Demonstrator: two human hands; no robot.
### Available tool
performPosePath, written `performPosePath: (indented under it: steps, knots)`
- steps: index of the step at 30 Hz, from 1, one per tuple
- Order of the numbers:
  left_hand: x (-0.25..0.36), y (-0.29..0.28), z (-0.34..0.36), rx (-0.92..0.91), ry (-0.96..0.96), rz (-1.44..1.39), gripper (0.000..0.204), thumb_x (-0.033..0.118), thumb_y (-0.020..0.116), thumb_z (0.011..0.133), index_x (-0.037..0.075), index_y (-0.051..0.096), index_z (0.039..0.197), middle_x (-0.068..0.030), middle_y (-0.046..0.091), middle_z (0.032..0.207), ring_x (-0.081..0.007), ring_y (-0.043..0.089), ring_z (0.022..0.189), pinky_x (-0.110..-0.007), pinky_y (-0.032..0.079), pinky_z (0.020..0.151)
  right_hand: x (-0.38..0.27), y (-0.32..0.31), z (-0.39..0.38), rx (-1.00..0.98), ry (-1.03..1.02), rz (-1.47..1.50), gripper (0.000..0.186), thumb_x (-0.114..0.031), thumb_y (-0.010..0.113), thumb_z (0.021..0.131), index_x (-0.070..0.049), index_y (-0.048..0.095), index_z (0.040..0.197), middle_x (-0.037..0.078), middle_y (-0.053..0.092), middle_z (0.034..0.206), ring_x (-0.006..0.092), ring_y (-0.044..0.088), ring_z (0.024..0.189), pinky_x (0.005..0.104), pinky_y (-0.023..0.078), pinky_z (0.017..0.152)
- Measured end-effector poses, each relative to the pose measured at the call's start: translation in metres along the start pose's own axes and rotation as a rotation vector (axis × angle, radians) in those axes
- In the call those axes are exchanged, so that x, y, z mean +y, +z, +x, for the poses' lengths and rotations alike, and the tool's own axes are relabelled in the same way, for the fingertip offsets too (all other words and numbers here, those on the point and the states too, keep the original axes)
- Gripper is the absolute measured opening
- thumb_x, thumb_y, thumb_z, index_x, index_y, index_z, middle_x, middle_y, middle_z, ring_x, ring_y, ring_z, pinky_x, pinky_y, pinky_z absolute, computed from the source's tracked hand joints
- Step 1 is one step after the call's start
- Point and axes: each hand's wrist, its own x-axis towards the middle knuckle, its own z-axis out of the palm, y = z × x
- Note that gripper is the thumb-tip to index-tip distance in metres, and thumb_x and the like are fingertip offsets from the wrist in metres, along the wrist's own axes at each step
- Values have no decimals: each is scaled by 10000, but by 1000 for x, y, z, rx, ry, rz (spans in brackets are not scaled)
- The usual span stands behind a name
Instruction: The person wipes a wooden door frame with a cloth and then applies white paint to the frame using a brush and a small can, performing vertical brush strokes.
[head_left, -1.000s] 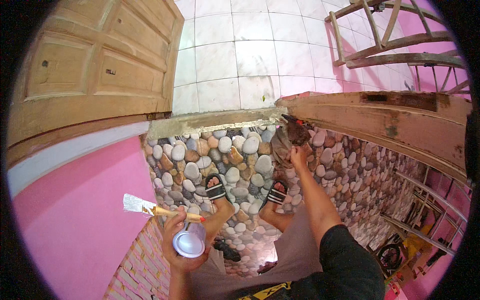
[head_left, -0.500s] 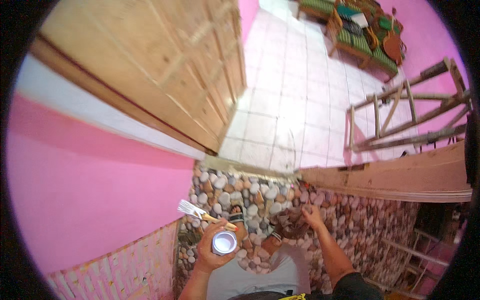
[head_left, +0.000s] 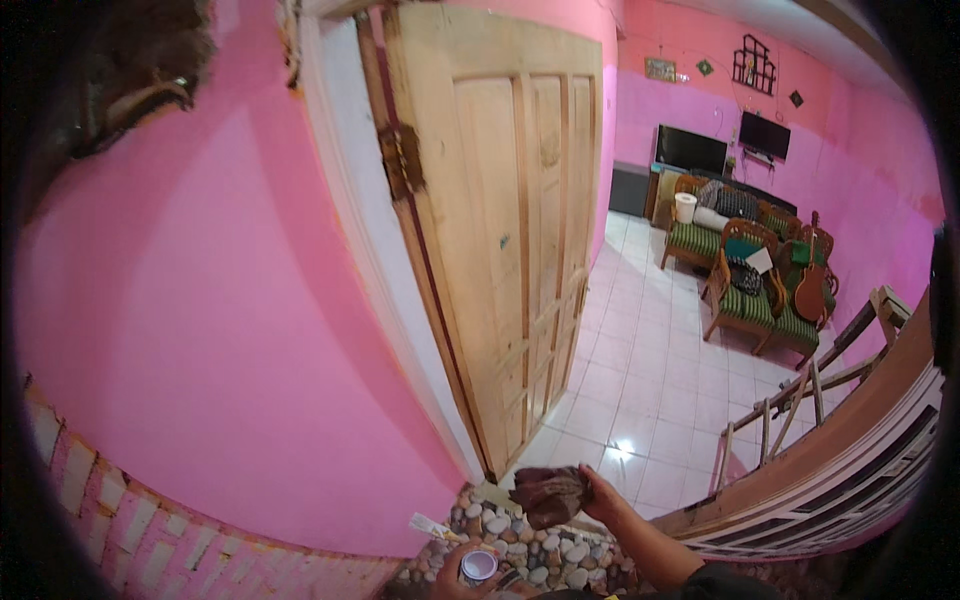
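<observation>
My left hand, at the bottom centre, is closed around a small can with a pale interior; a flat paintbrush with white-coated bristles is held along with it, pointing left. My right hand grips a crumpled brown cloth in front of the doorway, its fingers wrapped on the cloth's right side. A light wooden panelled door stands open ahead, hung on a worn frame edge with a dark patch. Beneath my hands is a pebble-patterned floor.
Pink wall with a hole at upper left and brick pattern low down. Beyond the doorway: white tiles, cluttered striped chairs, a guitar and screens. A wooden ladder-like frame stands at right.
My view has swung up and left from my feet to the door and room beyond. My right hand has raised the cloth from near the floor; my left still holds the can and brush.
</observation>
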Motion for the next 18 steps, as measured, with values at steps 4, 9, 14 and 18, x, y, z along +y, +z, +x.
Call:
performPosePath:
  steps: [4, 9, 14, 18]
  knots:
    - [-4, -17, -5, 121, -13, -41, 639, 238, 874, 809, 22, 597, 1343, -171, 699, 1242, -289, 655, 1180, -428, 514, 1015, -87, 168, 14, -282, -306, -124, 447, -292, 688, 976, -49, 579, 1334, 103, 673, 1262, 273, 634, 1201, 439, 492, 1078]
    - [-2, -35, -1, 180, -167, -129, 666, 170, 857, 833, -4, 534, 1389, -146, 674, 1248, -244, 632, 1178, -392, 501, 1020, -185, 352, 12, -377, -837, -77, 659, -163, 753, 944, -38, 405, 1490, 76, 619, 1321, 224, 621, 1183, 368, 483, 1058]
    - [-17, -44, -8, 263, -224, -193, 714, 146, 836, 851, -4, 466, 1443, -125, 648, 1255, -225, 611, 1182, -377, 485, 1032, -262, 491, 28, -358, -1454, -279, 449, -220, 744, 970, -17, 563, 1328, 83, 664, 1228, 206, 624, 1138, 333, 485, 998]
    - [-3, -40, -3, 395, -93, 39, 669, 61, 779, 873, -17, 455, 1453, -132, 645, 1225, -237, 624, 1122, -373, 499, 1012, -305, 574, 59, -154, -1853, -452, 595, -355, 813, 897, 19, 551, 1279, 183, 677, 1188, 321, 651, 1098, 399, 502, 966]
